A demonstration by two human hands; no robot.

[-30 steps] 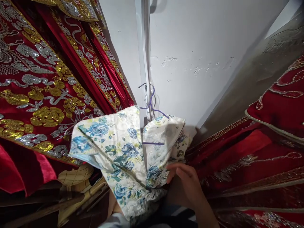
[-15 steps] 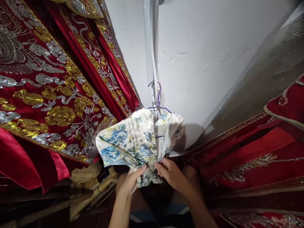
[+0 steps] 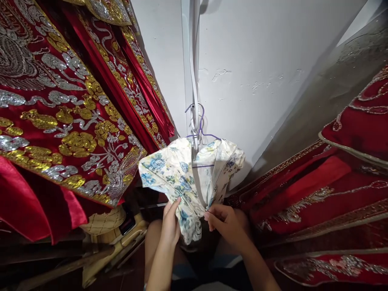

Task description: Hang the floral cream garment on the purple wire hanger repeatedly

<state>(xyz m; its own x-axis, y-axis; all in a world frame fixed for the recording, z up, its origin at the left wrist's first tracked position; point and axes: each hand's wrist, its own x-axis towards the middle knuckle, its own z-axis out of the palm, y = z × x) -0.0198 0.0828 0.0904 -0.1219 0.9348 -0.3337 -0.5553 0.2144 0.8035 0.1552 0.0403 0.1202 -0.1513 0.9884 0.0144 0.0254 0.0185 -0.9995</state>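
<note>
A white shirt point(image 3: 182, 173) with blue and yellow flowers hangs from a purple hanger point(image 3: 202, 131) in front of me. Its front gapes at the neck, where the hanger's lower bar shows. My left hand point(image 3: 172, 220) grips the shirt's left side, thumb on top of the cloth and the other fingers behind it. With thumb and fingertips, my right hand point(image 3: 220, 218) pinches the front edge at the bottom of the neck opening. Below the hands the shirt's lower part bunches up. The hanger's hook loops through a white strap point(image 3: 195, 76).
Red garments embroidered in gold and silver point(image 3: 75, 121) hang close on the left. More red beaded garments point(image 3: 306, 194) hang on the right. A white wall point(image 3: 242, 52) stands behind the shirt. A wooden chair point(image 3: 133, 234) with a dark phone-like object is low on the left.
My left hand has moved slightly left and away from my right hand along the cloth. The shirt has turned, its right shoulder spreading wider and the neck opening showing more.
</note>
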